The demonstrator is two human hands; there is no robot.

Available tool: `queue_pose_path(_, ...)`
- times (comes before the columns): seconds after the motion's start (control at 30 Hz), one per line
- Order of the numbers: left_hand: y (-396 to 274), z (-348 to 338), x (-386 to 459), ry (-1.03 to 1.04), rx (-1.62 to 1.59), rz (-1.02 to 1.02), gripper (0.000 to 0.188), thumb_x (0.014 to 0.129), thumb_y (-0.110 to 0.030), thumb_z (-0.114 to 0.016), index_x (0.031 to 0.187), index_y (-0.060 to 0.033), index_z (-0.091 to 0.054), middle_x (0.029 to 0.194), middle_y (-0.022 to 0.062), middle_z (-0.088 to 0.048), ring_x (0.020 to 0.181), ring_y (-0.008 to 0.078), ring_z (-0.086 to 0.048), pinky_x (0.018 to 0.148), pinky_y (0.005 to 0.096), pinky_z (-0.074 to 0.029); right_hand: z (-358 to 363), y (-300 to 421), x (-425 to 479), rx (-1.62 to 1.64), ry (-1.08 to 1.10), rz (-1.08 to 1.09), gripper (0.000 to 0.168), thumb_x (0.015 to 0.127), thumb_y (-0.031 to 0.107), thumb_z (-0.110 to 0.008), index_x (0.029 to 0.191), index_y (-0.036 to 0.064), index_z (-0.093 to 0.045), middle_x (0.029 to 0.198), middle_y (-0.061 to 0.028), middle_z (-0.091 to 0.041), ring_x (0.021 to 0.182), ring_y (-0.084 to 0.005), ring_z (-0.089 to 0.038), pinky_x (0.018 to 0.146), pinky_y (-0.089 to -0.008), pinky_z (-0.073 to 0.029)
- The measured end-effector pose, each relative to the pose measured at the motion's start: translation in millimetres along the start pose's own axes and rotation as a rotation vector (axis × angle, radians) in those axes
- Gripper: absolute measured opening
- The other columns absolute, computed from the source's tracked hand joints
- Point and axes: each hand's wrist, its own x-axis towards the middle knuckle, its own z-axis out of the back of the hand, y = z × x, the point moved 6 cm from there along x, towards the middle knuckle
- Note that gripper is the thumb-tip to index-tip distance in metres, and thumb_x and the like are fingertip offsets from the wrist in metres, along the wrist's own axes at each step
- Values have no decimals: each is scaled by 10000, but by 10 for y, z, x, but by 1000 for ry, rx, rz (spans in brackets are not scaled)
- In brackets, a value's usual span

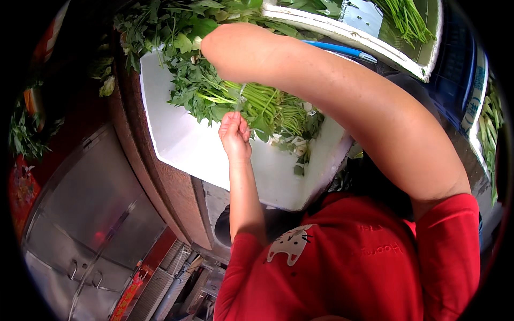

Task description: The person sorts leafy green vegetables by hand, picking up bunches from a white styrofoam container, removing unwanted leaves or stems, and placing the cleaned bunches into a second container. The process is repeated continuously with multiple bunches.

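Observation:
A bundle of leafy green stems [257, 98] lies across a white foam box [192, 140], its leaves to the left and cut ends to the right. A thin, pale plastic strip [242, 95] crosses the stems. My left hand [234, 127] pinches the lower part of this strip between thumb and fingers, just at the near side of the bundle. My right forearm reaches over the greens from the right. At its end the wrist [215, 46] bends down among the leaves, so my right fingers are hidden and their grip cannot be seen.
Loose leafy greens [160, 24] pile up beyond the box. Another foam box [345, 30] at the top right holds water and green stems [405, 20]. A blue-handled tool [337, 49] lies between the boxes. A stone ledge [136, 156] and metal doors [92, 200] stand left.

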Motion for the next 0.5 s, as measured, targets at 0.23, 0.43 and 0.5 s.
queue_pose_path(0.23, 149, 538, -580, 39, 194, 200, 198, 842, -167, -514, 665, -88, -476, 511, -30, -427, 380, 49, -311, 352, 183, -227, -1078, 186, -178, -42, 252, 186, 300, 630, 38, -583, 930, 25, -587, 799, -188, -591, 793, -312, -581, 708, -381, -459)
queue_pose_path(0.43, 274, 593, -679, 204, 365, 201, 181, 844, -182, -515, 699, -79, -481, 525, -27, -433, 390, 45, -346, 353, 176, -251, -1954, 312, -520, 167, 321, 215, 182, 732, 124, -579, 899, 54, -587, 763, -148, -590, 733, -317, -571, 649, -373, -458)
queue_pose_path(0.5, 305, 579, -616, 208, 350, 136, 189, 841, -177, -521, 688, -71, -483, 521, -32, -429, 393, 39, -344, 360, 180, -271, -1990, 235, -486, 137, 315, 227, 130, 759, 128, -555, 855, 48, -589, 721, -140, -585, 689, -311, -570, 619, -371, -455)
